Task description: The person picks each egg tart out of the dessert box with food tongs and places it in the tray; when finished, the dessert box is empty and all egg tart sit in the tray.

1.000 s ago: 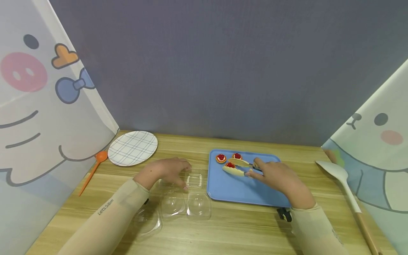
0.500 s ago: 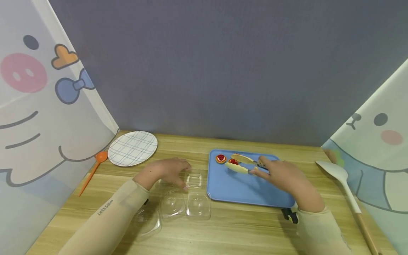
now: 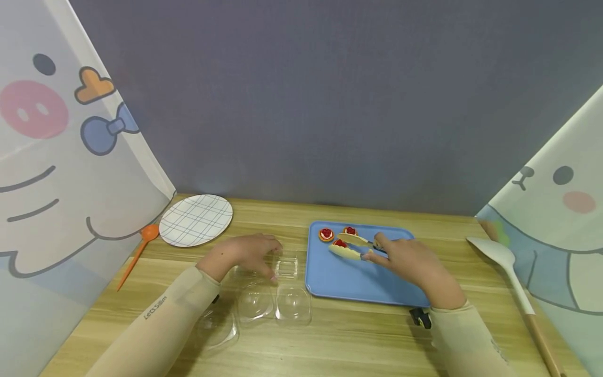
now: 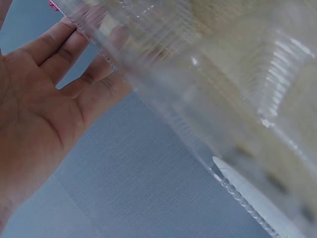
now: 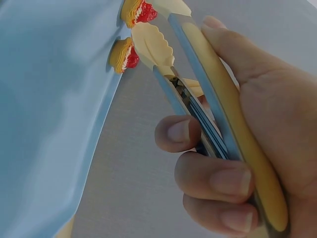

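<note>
My right hand (image 3: 400, 259) grips a pair of tongs (image 3: 346, 252) with cream scalloped tips and yellow handle grips. The tips stand apart on either side of a small red-topped tart (image 3: 339, 243) on the blue tray (image 3: 348, 280). Two more tarts sit behind it, a left tart (image 3: 326, 234) and a right tart (image 3: 350, 231). To the tray's left, my left hand (image 3: 249, 255) rests spread over the back part of a clear plastic container (image 3: 293, 305). In the left wrist view, its extended fingers (image 4: 64, 54) lie against the clear plastic edge.
A white plate with blue checks (image 3: 195, 220) lies at the back left, beside an orange spoon (image 3: 137, 256). More clear plastic (image 3: 219, 327) lies under the left forearm. A large white spoon with a wooden handle (image 3: 511, 272) is on the right. A grey wall (image 3: 301, 104) stands behind.
Since half a second ago, my right hand has moved the tongs slightly left and nearer me, back to where they were a second ago. The left hand has stayed still.
</note>
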Action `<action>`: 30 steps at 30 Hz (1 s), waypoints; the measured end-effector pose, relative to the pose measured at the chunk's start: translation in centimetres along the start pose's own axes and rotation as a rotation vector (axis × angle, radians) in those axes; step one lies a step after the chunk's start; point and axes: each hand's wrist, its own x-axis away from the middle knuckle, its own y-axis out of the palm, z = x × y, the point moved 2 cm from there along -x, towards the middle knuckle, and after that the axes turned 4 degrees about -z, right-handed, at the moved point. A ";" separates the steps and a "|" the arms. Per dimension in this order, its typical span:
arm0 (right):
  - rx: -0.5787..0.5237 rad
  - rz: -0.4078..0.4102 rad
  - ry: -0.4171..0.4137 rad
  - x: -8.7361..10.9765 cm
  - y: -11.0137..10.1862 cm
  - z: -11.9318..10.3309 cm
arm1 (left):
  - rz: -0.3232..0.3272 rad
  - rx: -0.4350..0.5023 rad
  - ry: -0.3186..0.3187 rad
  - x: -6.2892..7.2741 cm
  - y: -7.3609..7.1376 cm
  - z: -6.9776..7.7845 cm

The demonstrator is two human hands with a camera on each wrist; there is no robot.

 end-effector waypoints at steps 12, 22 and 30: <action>0.015 -0.004 0.014 0.0 -0.2 -0.1 | 0.004 -0.006 -0.009 0.1 0.2 -0.1; 0.008 0.025 0.061 2.4 -2.1 0.4 | 0.007 -0.017 -0.006 -0.2 0.4 -0.3; -0.001 0.101 0.097 5.4 -2.5 3.4 | -0.003 -0.014 -0.010 -0.3 0.3 -0.3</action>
